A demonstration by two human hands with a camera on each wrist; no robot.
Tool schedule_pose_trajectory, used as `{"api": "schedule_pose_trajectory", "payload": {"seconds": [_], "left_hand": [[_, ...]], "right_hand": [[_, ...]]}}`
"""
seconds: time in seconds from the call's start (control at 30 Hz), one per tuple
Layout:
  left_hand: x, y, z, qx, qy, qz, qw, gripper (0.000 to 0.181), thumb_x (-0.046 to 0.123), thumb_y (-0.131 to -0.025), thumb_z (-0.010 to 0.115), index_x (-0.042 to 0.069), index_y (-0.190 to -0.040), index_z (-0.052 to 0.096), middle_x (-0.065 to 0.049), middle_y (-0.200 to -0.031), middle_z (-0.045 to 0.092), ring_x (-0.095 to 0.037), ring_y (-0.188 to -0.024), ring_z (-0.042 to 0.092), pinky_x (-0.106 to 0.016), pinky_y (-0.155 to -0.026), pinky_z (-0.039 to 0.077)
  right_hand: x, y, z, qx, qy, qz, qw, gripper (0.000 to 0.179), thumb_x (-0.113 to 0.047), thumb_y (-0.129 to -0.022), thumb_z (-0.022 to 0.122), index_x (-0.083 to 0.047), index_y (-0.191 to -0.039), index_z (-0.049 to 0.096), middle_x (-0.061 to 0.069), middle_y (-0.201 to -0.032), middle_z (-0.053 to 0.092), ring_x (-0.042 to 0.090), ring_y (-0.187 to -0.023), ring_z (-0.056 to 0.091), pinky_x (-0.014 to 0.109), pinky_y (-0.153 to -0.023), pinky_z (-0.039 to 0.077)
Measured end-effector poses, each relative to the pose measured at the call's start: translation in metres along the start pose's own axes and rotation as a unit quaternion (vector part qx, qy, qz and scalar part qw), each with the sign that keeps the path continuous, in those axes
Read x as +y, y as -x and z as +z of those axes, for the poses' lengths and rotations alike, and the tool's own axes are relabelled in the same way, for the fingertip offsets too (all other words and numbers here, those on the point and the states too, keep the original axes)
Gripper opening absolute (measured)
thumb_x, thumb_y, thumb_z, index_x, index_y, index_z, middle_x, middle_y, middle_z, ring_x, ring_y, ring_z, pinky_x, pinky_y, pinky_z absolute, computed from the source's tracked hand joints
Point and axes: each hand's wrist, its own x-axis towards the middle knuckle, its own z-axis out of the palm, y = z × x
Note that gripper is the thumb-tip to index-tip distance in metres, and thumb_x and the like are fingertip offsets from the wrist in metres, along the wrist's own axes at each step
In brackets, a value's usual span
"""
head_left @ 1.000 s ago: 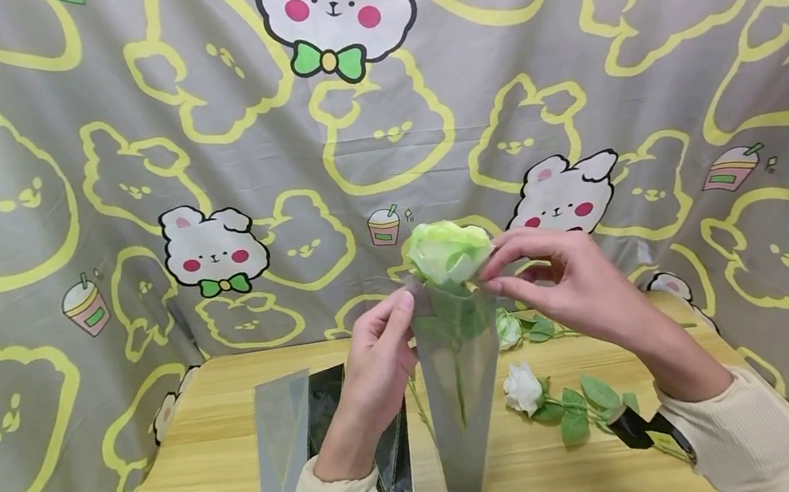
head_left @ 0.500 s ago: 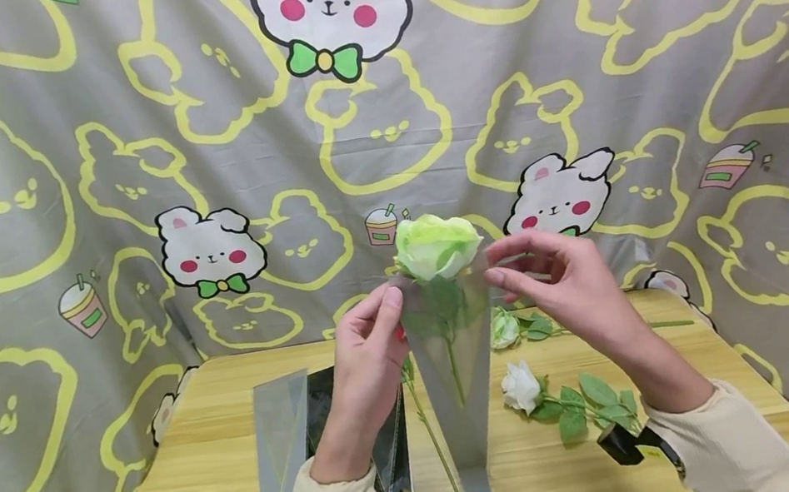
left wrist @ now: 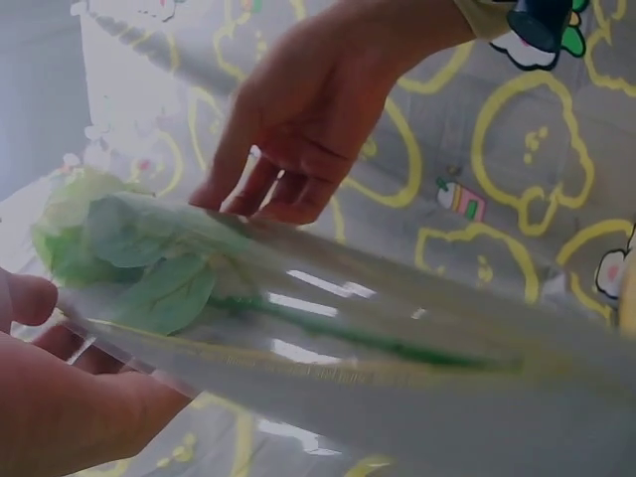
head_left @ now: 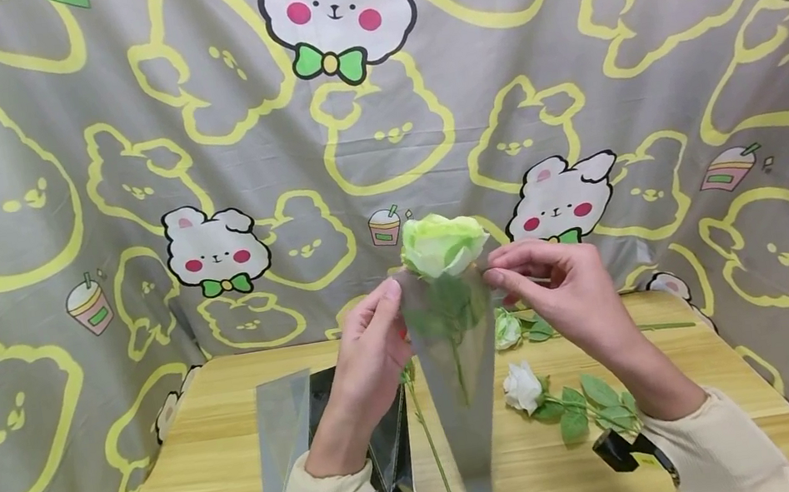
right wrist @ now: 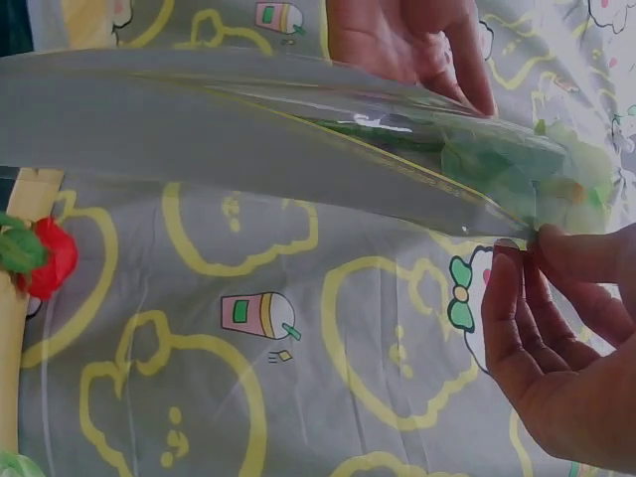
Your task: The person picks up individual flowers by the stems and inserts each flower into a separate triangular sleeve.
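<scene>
A pale green artificial rose (head_left: 443, 244) stands upright in a tapered clear-and-grey flower sleeve (head_left: 463, 430), its bloom above the top edge and its leaves and stem inside. My left hand (head_left: 369, 346) pinches the sleeve's upper left edge between thumb and fingers. At the upper right edge, my right hand (head_left: 567, 289) pinches the film between thumb and index finger, as the right wrist view also shows at the sleeve's corner (right wrist: 517, 231). The left wrist view shows the stem (left wrist: 388, 346) running down inside the film.
Flat grey sleeves (head_left: 280, 430) and a black sleeve (head_left: 324, 390) lie on the wooden table (head_left: 185, 477) at left. A white rose (head_left: 523, 388) and another green rose (head_left: 506, 329) lie at right. A red rose (right wrist: 52, 260) shows in the right wrist view. Patterned cloth (head_left: 379, 139) hangs behind.
My right hand has moved from beside the bloom to the sleeve's right top edge. The sleeve has shifted slightly, and the rose's bloom now sits a little higher and straighter.
</scene>
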Motion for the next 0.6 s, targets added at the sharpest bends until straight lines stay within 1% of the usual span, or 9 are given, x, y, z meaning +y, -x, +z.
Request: {"api": "schedule_pose_trajectory", "payload": {"seconds": [0.1,0.17,0.3,0.37,0.47,0.53,0.6], "left_hand": [[0.0013,0.0,0.0001,-0.017,-0.009,-0.025,0.9995,0.031,0.028,-0.113,0.04,0.01,-0.114,0.066,-0.001,-0.107,0.063,-0.013,-0.098,0.061,-0.032,-0.082,0.053],[0.0016,0.0,-0.0006,-0.023,-0.015,-0.029,0.9992,0.033,0.028,-0.113,0.038,0.009,-0.116,0.064,-0.001,-0.109,0.062,-0.013,-0.101,0.06,-0.033,-0.085,0.052],[0.0016,-0.0004,-0.0022,-0.024,-0.029,-0.008,0.9992,0.036,0.024,-0.114,0.036,0.0,-0.128,0.059,-0.004,-0.121,0.059,-0.015,-0.114,0.057,-0.035,-0.096,0.049],[0.0014,-0.001,-0.0031,-0.031,-0.03,0.004,0.9991,0.04,0.025,-0.114,0.036,-0.003,-0.135,0.056,-0.005,-0.129,0.057,-0.016,-0.122,0.054,-0.034,-0.102,0.047],[0.0012,-0.0014,-0.0029,-0.042,-0.04,0.009,0.9983,0.039,0.027,-0.114,0.036,0.002,-0.133,0.058,-0.004,-0.128,0.057,-0.016,-0.122,0.053,-0.035,-0.103,0.046],[0.001,-0.0016,-0.002,-0.048,-0.05,0.008,0.9975,0.035,0.028,-0.114,0.036,0.006,-0.125,0.06,-0.003,-0.124,0.056,-0.015,-0.12,0.051,-0.034,-0.104,0.044],[0.0011,-0.0014,-0.0007,-0.058,-0.066,0.003,0.9961,0.035,0.028,-0.114,0.034,0.007,-0.125,0.059,-0.003,-0.126,0.055,-0.015,-0.124,0.049,-0.035,-0.106,0.042]], "right_hand": [[-0.0005,0.0011,0.002,0.0,-0.01,-0.003,0.9999,0.005,0.0,-0.092,0.075,0.003,-0.096,0.077,0.008,-0.105,0.072,0.021,-0.077,0.074,0.038,-0.068,0.061],[-0.0007,0.0023,0.0024,-0.004,-0.018,0.0,0.9998,0.005,0.001,-0.093,0.075,0.003,-0.096,0.077,0.009,-0.105,0.072,0.022,-0.078,0.075,0.04,-0.067,0.061],[-0.0002,0.0046,0.0019,-0.018,-0.031,0.001,0.9994,0.007,0.002,-0.094,0.073,0.005,-0.099,0.076,0.015,-0.107,0.071,0.023,-0.081,0.075,0.041,-0.068,0.061],[0.0002,0.0059,0.0015,-0.022,-0.032,-0.002,0.9992,0.009,0.002,-0.094,0.072,0.004,-0.102,0.076,0.017,-0.108,0.071,0.023,-0.081,0.075,0.041,-0.068,0.061],[0.0019,0.0065,0.0018,-0.02,-0.035,-0.009,0.9992,0.011,0.005,-0.094,0.071,0.005,-0.104,0.076,0.02,-0.107,0.071,0.025,-0.083,0.075,0.041,-0.068,0.061],[0.0037,0.0062,0.0031,-0.017,-0.034,-0.017,0.9991,0.011,0.006,-0.094,0.069,0.006,-0.103,0.075,0.02,-0.106,0.071,0.024,-0.082,0.075,0.04,-0.067,0.061],[0.0055,0.0056,0.0051,-0.014,-0.031,-0.028,0.999,0.01,0.007,-0.094,0.069,0.007,-0.102,0.075,0.021,-0.105,0.071,0.024,-0.081,0.075,0.038,-0.066,0.061]]}}
